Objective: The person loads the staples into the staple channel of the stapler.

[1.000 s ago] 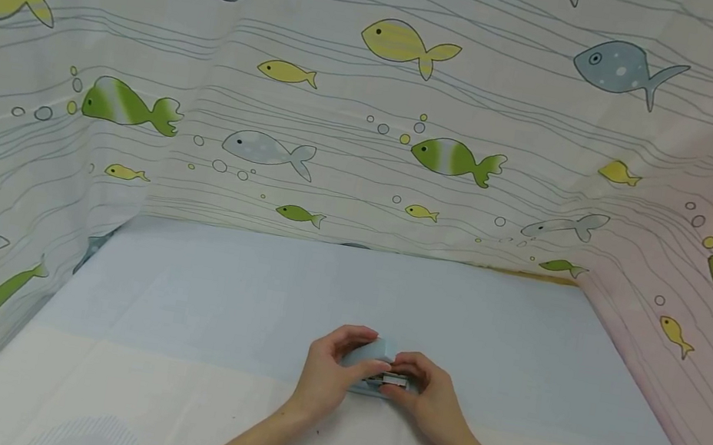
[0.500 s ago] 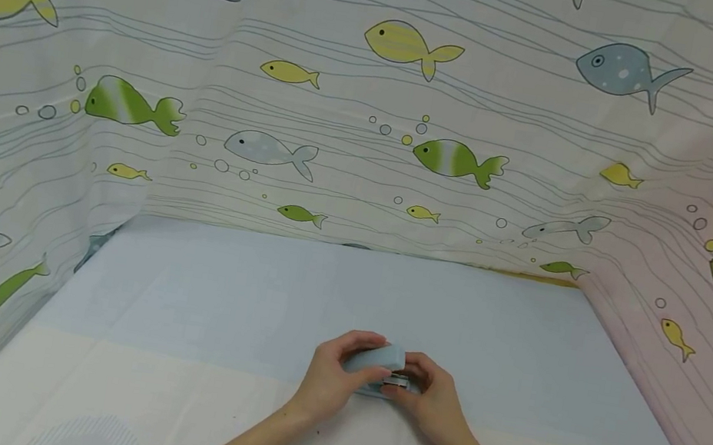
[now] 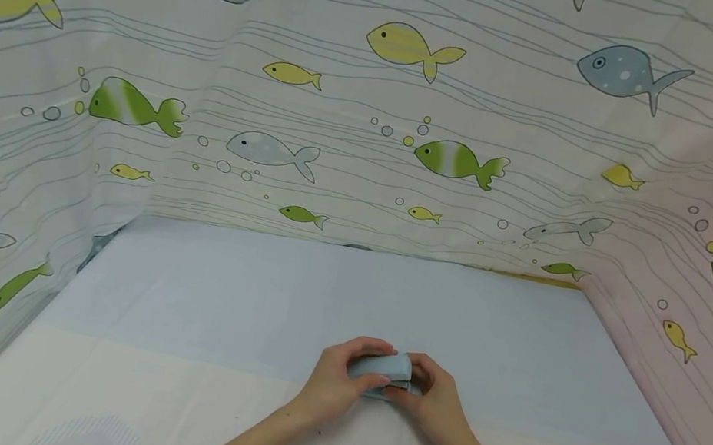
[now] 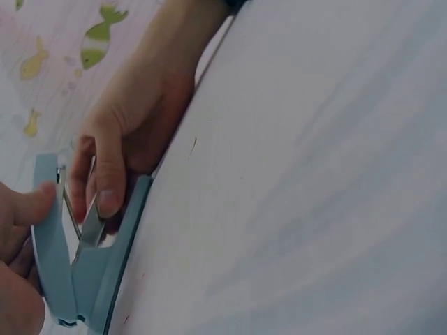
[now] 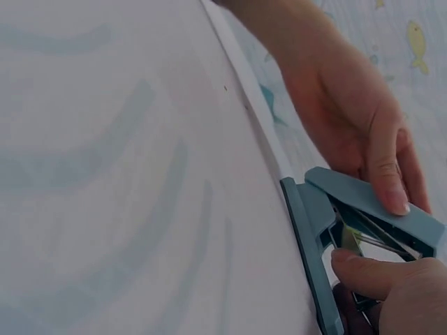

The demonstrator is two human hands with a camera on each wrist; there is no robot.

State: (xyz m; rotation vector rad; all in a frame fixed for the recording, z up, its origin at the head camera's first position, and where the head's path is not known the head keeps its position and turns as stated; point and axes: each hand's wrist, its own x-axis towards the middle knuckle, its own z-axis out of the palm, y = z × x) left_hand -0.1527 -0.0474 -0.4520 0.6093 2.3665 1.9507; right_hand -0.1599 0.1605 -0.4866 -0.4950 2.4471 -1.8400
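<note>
A light blue stapler [image 3: 379, 368] lies on the cloth-covered table [image 3: 189, 305] near the front middle. My left hand [image 3: 339, 385] grips its top cover [image 5: 363, 197], thumb on the lid. My right hand [image 3: 436, 400] pinches the front end, with its fingers on the metal magazine [image 4: 89, 234]. In the left wrist view the stapler [image 4: 84, 279] still gapes a little between cover and base. In the right wrist view the stapler [image 5: 312, 230] shows the staple rail under the raised cover, with the right thumb just below it.
Fish-patterned cloth walls [image 3: 370, 139] stand at the back and on both sides of the table. The tabletop is pale blue at the back and cream at the front [image 3: 125, 404].
The stapler's top cover has come down toward the base, hiding most of the metal magazine in the head view. Both hands stayed in place on it.
</note>
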